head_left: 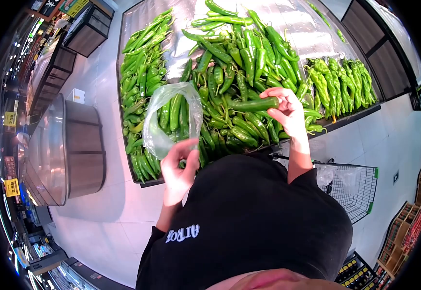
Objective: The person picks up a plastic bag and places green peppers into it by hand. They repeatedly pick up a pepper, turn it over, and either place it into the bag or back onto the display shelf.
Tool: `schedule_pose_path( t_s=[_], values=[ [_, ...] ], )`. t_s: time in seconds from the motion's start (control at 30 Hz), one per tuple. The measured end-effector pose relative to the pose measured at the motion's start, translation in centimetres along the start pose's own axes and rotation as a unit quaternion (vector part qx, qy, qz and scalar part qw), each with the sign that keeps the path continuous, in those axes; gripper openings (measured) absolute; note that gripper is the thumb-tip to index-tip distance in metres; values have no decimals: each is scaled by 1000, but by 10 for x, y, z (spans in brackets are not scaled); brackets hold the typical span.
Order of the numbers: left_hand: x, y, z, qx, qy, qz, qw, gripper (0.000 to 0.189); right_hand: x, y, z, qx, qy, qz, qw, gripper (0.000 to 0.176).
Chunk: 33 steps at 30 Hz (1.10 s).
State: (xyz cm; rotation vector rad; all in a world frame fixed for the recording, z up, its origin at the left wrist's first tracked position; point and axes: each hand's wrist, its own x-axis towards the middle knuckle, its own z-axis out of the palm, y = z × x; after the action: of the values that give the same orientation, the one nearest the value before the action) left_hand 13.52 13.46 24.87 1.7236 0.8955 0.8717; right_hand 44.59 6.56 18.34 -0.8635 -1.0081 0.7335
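Observation:
A long green chili pepper (251,105) is gripped at one end by my right hand (290,107), lying nearly level above the pepper heap. Over the left part of the heap, a clear plastic bag (155,104) hangs with its mouth spread wide, and green peppers show through the opening. My left hand (177,169) is at the bag's near edge, fingers curled against the plastic. Beneath both hands lies a broad pile of green peppers (220,82), glossy and mixed in size.
Thinner green peppers (145,72) line the display's left side; wrinkled ones (341,87) are stacked at its right. A shopping cart (353,186) with plastic bags stands close on my right. To the left is a rounded metal display stand (82,150) on the tiled floor.

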Motion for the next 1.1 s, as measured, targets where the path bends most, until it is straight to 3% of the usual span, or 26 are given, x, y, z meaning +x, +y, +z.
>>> schedule_pose_path(
  t_s=[0.07,0.17,0.3,0.43,0.47,0.7,0.87,0.9,0.97,1.03,1.07,1.1],
  values=[
    [11,-4,6,18,-39,18,999,51,-4,-3,19,131,5,43,990,44],
    [14,-2,15,-40,-39,3,998,63,-6,6,37,191,-54,41,979,39],
    [14,-7,10,-8,-84,40,996,61,-4,16,49,175,-73,111,976,38],
    [12,-10,7,1,-54,-6,999,42,-4,24,54,183,-72,194,961,43],
    [11,-11,9,-18,-36,-4,999,34,-5,22,57,179,-63,204,960,37],
    [11,-10,8,29,30,-14,999,25,-9,36,59,225,-136,177,949,27],
    [8,-4,4,71,60,-47,995,25,-2,21,73,109,-121,136,977,24],
    [8,-8,0,93,88,-7,992,26,-1,22,74,90,-126,123,980,25],
    [12,-18,-8,137,140,73,978,27,4,20,81,92,-105,110,984,27],
    [21,-7,-18,200,201,75,956,36,11,21,94,108,-67,100,987,28],
    [27,-2,-23,326,231,134,907,42,15,26,101,125,-40,108,985,29],
    [33,3,-28,445,256,191,837,49,19,31,106,37,-41,74,996,30]
  ],
)
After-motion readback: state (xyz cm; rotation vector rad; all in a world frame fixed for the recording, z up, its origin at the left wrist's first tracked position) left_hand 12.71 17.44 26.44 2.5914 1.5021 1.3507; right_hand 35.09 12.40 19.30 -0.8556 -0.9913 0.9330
